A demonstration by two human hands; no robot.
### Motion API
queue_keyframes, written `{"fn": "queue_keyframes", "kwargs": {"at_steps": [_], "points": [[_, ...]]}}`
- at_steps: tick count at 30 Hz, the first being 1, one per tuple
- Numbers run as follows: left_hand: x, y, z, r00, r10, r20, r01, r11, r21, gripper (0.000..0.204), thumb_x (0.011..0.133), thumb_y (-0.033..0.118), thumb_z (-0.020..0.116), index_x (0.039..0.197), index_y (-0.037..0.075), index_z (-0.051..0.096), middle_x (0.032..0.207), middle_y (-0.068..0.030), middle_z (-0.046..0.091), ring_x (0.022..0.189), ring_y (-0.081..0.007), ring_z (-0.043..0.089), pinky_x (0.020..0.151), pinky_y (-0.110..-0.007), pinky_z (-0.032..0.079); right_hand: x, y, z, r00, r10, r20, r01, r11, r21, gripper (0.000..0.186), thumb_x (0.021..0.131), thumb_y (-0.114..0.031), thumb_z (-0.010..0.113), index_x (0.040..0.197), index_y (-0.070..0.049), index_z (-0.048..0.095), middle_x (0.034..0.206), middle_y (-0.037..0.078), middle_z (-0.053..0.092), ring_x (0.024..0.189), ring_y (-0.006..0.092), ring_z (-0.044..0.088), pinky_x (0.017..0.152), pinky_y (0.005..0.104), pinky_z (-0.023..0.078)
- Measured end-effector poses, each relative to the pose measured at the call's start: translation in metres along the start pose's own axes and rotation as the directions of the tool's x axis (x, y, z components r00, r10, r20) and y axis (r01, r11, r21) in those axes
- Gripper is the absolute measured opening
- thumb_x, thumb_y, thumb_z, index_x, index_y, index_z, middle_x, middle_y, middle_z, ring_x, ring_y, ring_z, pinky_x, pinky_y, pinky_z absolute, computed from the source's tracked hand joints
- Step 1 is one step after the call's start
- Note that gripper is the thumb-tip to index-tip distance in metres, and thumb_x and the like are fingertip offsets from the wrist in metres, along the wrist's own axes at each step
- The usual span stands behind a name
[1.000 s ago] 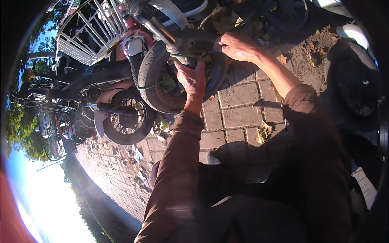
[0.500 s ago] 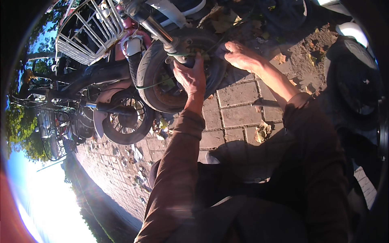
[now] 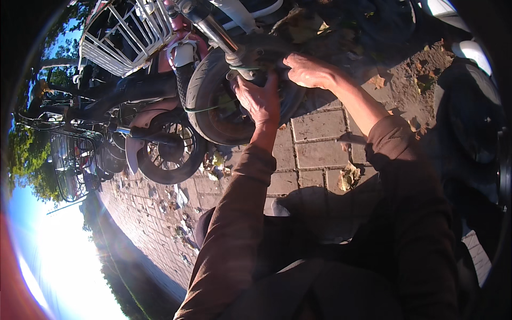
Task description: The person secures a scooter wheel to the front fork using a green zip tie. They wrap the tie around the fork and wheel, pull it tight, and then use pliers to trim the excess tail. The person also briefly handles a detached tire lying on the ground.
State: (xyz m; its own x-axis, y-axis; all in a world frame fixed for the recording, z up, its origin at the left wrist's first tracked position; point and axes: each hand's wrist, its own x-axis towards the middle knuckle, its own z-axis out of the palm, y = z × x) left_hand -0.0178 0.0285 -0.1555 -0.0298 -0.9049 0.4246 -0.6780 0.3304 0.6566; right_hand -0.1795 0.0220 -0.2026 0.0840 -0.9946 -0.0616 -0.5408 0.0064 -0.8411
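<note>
A scooter's front wheel (image 3: 205, 100) with a black tyre stands before me, below a shiny fork leg (image 3: 216, 33). Thin green wire (image 3: 205, 110) loops out on the wheel's left side and crosses the fork's lower end. My left hand (image 3: 260, 102) is closed around that lower end by the hub, thumb on the right, fingertips partly hidden. Just right of it, my right hand (image 3: 313, 73) is closed in a pinch beside the tyre. The green wire leads toward it, though its end is lost in shadow.
A white basket (image 3: 120, 40) hangs at the upper left. Further left stands another two-wheeler with a spoked wheel (image 3: 169, 146). Paving bricks (image 3: 319, 127) lie beneath, with dry leaves (image 3: 349, 177). A dark wheel (image 3: 472, 106) is close on my right.
The scooter and my left hand sit slightly further right in view. My right hand has moved a little left relative to the wheel, nearer my left hand.
</note>
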Motion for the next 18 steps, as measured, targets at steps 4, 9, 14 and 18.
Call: {"fn": "queue_keyframes", "kwargs": {"at_steps": [4, 9, 14, 18], "points": [[-0.004, 0.002, 0.001, 0.999, -0.048, -0.012, 0.048, 0.999, 0.001, 0.072, 0.075, 0.037, 0.078, 0.126, -0.007, 0.052, 0.122, -0.0291, 0.056, 0.118, -0.0454, 0.049, 0.104, -0.050, 0.038, 0.006, 0.002, -0.021, 0.994, 0.061, 0.091, -0.061, 0.998, -0.009, 0.022, 0.088, -0.011, 0.049, 0.087, 0.006, 0.062, 0.085, 0.017, 0.064, 0.082, 0.0249, 0.061, 0.073, 0.0367, 0.048], [-0.008, 0.002, 0.005, 0.991, -0.121, -0.065, 0.122, 0.992, 0.013, 0.078, 0.076, 0.040, 0.078, 0.129, -0.010, 0.049, 0.124, -0.0301, 0.055, 0.119, -0.0455, 0.051, 0.103, -0.048, 0.039, 0.025, 0.023, -0.011, 0.897, -0.385, 0.217, 0.441, 0.757, -0.482, 0.018, 0.089, -0.011, 0.049, 0.089, 0.005, 0.059, 0.079, 0.011, 0.061, 0.076, 0.0181, 0.056, 0.067, 0.0351, 0.047], [-0.011, 0.001, 0.008, 0.981, -0.001, -0.194, 0.007, 0.999, 0.033, 0.066, 0.077, 0.036, 0.080, 0.121, -0.006, 0.055, 0.115, -0.0236, 0.062, 0.107, -0.0391, 0.059, 0.093, -0.045, 0.046, 0.020, 0.037, 0.016, 0.996, -0.082, -0.033, 0.089, 0.904, 0.417, 0.030, 0.087, -0.009, 0.048, 0.113, 0.005, 0.057, 0.091, 0.007, 0.059, 0.079, 0.0158, 0.052, 0.072, 0.0326, 0.046], [-0.014, -0.004, 0.008, 0.992, -0.045, -0.115, 0.040, 0.998, -0.048, 0.062, 0.082, 0.036, 0.075, 0.121, -0.006, 0.055, 0.107, -0.0216, 0.067, 0.097, -0.0379, 0.064, 0.087, -0.045, 0.048, -0.004, 0.022, 0.021, 0.924, 0.304, 0.232, -0.382, 0.780, 0.496, 0.054, 0.084, -0.011, 0.051, 0.134, 0.007, 0.046, 0.132, 0.021, 0.053, 0.122, 0.0236, 0.051, 0.092, 0.0322, 0.045]]}}
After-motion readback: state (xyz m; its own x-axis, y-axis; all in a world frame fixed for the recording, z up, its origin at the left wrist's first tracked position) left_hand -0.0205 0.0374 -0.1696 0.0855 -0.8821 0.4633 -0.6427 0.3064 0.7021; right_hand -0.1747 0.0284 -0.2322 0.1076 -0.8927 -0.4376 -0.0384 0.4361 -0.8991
